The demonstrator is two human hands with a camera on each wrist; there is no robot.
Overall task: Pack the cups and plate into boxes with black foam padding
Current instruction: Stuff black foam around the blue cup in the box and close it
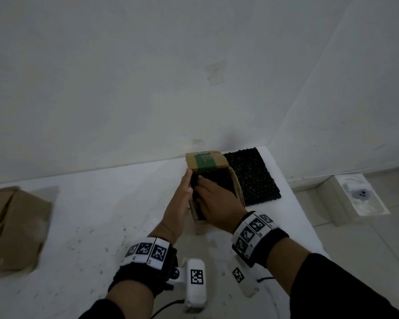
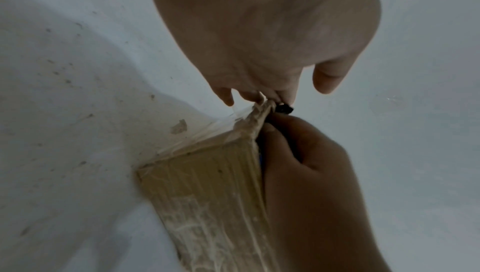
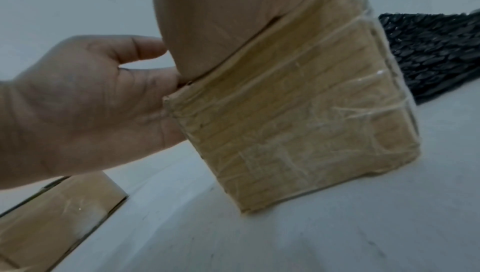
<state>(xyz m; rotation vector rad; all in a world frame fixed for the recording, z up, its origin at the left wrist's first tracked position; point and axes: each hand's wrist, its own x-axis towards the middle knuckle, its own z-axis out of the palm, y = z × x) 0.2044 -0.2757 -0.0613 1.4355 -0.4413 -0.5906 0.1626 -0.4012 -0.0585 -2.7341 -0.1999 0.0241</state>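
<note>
A small cardboard box (image 1: 237, 183) with a green-taped flap stands open on the white table (image 1: 101, 215). Black foam (image 1: 219, 180) lines its inside. My left hand (image 1: 181, 196) holds the box's left wall, its fingers (image 2: 257, 96) curled over the rim. My right hand (image 1: 217, 203) reaches into the box, and its curled fingers (image 2: 291, 132) pinch the foam's edge (image 2: 283, 109) against that wall. In the right wrist view the box (image 3: 298, 128) is wrapped in clear tape and the left hand (image 3: 85, 103) clasps its side. No cup or plate is in view.
A loose sheet of black foam (image 1: 251, 178) lies on the table just right of the box, near the table's right edge. A flattened cardboard box (image 1: 14, 226) lies at the far left. A white block (image 1: 359, 196) sits on the floor beyond the table.
</note>
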